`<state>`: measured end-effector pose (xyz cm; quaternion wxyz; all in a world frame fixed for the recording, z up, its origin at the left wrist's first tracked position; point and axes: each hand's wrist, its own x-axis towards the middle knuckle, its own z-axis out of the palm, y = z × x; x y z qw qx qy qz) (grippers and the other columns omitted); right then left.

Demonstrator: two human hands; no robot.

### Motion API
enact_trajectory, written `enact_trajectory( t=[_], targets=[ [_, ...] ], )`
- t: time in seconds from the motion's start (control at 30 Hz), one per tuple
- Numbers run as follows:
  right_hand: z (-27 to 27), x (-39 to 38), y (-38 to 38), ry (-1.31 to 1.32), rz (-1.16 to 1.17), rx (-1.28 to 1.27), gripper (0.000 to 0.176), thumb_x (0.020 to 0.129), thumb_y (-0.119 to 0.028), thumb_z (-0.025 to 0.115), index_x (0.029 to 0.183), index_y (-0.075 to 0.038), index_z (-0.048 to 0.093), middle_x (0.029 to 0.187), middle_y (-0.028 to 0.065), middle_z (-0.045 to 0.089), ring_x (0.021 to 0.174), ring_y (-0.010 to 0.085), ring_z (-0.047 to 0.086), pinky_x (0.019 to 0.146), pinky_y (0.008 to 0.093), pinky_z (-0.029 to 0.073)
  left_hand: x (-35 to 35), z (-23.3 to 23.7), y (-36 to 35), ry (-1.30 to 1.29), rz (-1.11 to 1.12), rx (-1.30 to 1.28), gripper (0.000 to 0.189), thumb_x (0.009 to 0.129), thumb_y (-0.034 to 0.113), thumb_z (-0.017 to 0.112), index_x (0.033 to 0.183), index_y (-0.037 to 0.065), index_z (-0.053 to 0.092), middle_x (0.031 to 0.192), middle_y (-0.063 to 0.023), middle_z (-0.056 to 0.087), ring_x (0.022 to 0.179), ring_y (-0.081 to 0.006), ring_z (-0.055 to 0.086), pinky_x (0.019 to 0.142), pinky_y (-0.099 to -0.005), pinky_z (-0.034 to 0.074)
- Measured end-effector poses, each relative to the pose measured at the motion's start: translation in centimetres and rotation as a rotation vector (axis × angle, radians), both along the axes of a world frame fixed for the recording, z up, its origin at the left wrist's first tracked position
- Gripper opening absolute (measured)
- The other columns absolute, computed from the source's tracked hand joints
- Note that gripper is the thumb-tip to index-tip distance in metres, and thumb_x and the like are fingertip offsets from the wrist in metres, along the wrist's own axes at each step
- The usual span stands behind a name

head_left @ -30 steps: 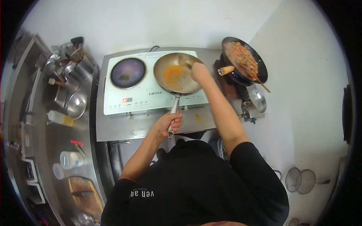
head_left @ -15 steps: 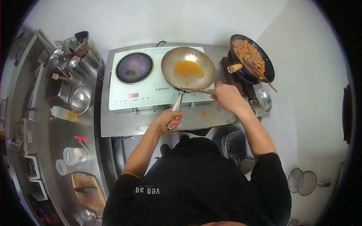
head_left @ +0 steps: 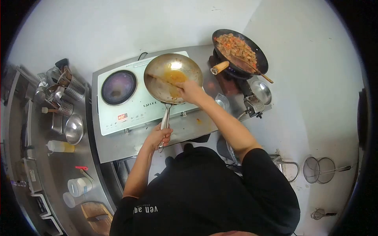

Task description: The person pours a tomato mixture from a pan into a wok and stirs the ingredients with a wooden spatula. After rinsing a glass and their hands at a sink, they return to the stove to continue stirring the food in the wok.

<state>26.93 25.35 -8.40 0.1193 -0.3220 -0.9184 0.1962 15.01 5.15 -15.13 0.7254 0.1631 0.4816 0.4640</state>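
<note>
My left hand [head_left: 158, 137] is wrapped around the metal handle [head_left: 165, 118] of a steel wok [head_left: 188, 67]. The wok sits over the right side of a white two-burner cooktop [head_left: 136, 112], with a pool of orange-brown oil or sauce [head_left: 175, 74] inside. In my right hand [head_left: 191, 92], which reaches over the wok's near right rim, is a wooden spatula [head_left: 160, 80]. Its far end lies across the wok's inner surface on the left. My right fingertips are hidden partly by the hand itself. The left burner [head_left: 119, 87] is bare, and the display near it reads "HOT".
At the right, a black wok [head_left: 263, 57] holds chunky orange-brown food [head_left: 236, 49] and a wooden utensil [head_left: 262, 74]. Metal bowl [head_left: 261, 92] stands beside it. On the left counter are utensil holders [head_left: 75, 88], a squeeze bottle [head_left: 61, 146] and a cutting board [head_left: 103, 225].
My right hand has moved left, over the wok, and the spatula now lies deeper inside it instead of along its near rim. The view has shifted and turned slightly.
</note>
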Motion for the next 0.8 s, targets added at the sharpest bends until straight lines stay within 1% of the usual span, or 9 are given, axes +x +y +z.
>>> enact_trajectory(
  t=[0.1,0.17,0.23,0.33,0.4,0.43,0.53,0.73,0.8],
  targets=[
    [3.4,3.4,-1.4,-0.034,0.091,-0.129,0.025,0.084,-0.020,0.054,0.102,-0.009,0.066,0.087,0.0229,0.062,0.082,0.0381,0.061,0.076,0.0448,0.048,-0.5,-0.3,-0.1,0.061,-0.009,-0.002,0.018,0.082,0.008,0.057,0.092,0.012,0.042,0.059,0.0022,0.039,0.040,-0.0061,0.034,0.033,-0.0236,0.029],
    [5.2,5.6,-1.5,-0.169,0.129,-0.139,0.025,0.084,-0.020,0.054,0.104,-0.012,0.066,0.087,0.0211,0.063,0.082,0.0378,0.061,0.076,0.0451,0.048,-0.8,-0.1,-0.2,0.072,-0.011,-0.005,0.019,0.082,0.008,0.057,0.093,0.011,0.042,0.059,0.0019,0.039,0.040,-0.0064,0.034,0.033,-0.0239,0.029],
    [8.9,7.6,-2.4,-0.249,0.192,-0.088,0.025,0.082,-0.018,0.056,0.104,-0.013,0.067,0.088,0.0205,0.063,0.083,0.0370,0.061,0.076,0.0442,0.048,-0.9,0.1,-0.1,0.110,-0.033,0.032,0.023,0.080,0.007,0.057,0.095,0.010,0.040,0.059,0.0011,0.039,0.040,-0.0075,0.035,0.033,-0.0250,0.029],
    [9.3,9.5,-1.2,-0.424,0.138,-0.025,0.024,0.078,-0.014,0.057,0.100,-0.013,0.069,0.087,0.0190,0.064,0.082,0.0356,0.062,0.074,0.0433,0.050,-0.6,0.4,0.2,0.148,-0.039,0.017,0.025,0.079,0.006,0.058,0.096,0.009,0.039,0.059,0.0002,0.039,0.039,-0.0080,0.035,0.033,-0.0257,0.028],
    [9.7,9.4,-0.5,-0.623,-0.030,0.265,0.022,0.075,-0.011,0.057,0.093,-0.008,0.069,0.084,0.0180,0.064,0.080,0.0349,0.063,0.072,0.0431,0.051,-0.2,0.6,0.4,0.172,-0.036,0.022,0.026,0.079,0.006,0.058,0.096,0.008,0.038,0.059,-0.0002,0.039,0.038,-0.0084,0.035,0.032,-0.0264,0.029],
    [10.0,9.0,-0.6,-0.579,-0.070,0.278,0.019,0.075,-0.011,0.056,0.087,-0.003,0.068,0.081,0.0183,0.064,0.078,0.0350,0.063,0.071,0.0428,0.051,0.1,0.8,0.5,0.194,-0.028,0.032,0.027,0.079,0.006,0.058,0.096,0.007,0.038,0.059,-0.0006,0.039,0.038,-0.0088,0.035,0.032,-0.0271,0.030],
    [11.7,8.2,-2.6,-0.464,-0.027,0.244,0.019,0.075,-0.011,0.056,0.086,-0.001,0.068,0.081,0.0195,0.065,0.078,0.0358,0.064,0.072,0.0429,0.051,0.8,1.4,0.6,0.220,-0.008,0.044,0.028,0.079,0.006,0.058,0.099,0.005,0.038,0.059,-0.0013,0.039,0.038,-0.0096,0.037,0.031,-0.0280,0.032],
    [14.5,6.0,-4.7,-0.608,0.011,0.082,0.019,0.075,-0.011,0.055,0.086,-0.003,0.069,0.081,0.0226,0.064,0.080,0.0373,0.063,0.075,0.0449,0.050,2.2,1.0,0.1,0.222,0.020,0.051,0.033,0.080,0.006,0.057,0.106,0.002,0.036,0.059,-0.0021,0.041,0.038,-0.0101,0.039,0.032,-0.0283,0.033],
    [14.5,5.9,-5.2,-0.556,0.044,0.082,0.021,0.076,-0.011,0.055,0.090,-0.006,0.069,0.079,0.0206,0.064,0.079,0.0365,0.063,0.073,0.0445,0.050,2.6,0.4,-0.2,0.216,0.040,0.052,0.034,0.080,0.006,0.057,0.106,0.002,0.036,0.059,-0.0021,0.040,0.038,-0.0101,0.039,0.032,-0.0284,0.033]
  ],
)
